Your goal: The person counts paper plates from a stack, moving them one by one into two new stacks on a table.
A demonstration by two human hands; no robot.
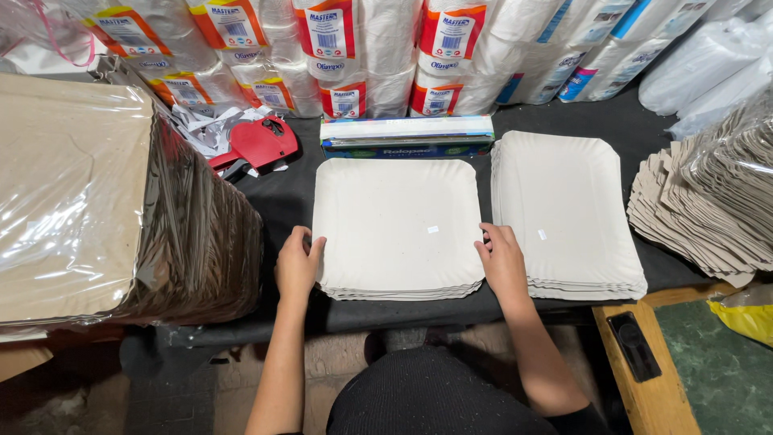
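Observation:
A stack of square grey-white paper trays [394,221] lies on the black-covered table [282,197] in front of me. My left hand [298,262] grips the stack's left edge near the front corner. My right hand [501,259] holds its right edge, fingers curled against the side. A second, similar stack of trays [568,213] lies right beside it, just past my right hand.
A large plastic-wrapped bundle of brown trays [97,201] fills the left. A long blue-and-white box [407,135] and a red price-label gun [262,143] lie behind the stacks. Wrapped paper rolls [362,48] line the back. Fanned grey trays [708,201] sit right; a dark phone [634,346] lies on a wooden ledge.

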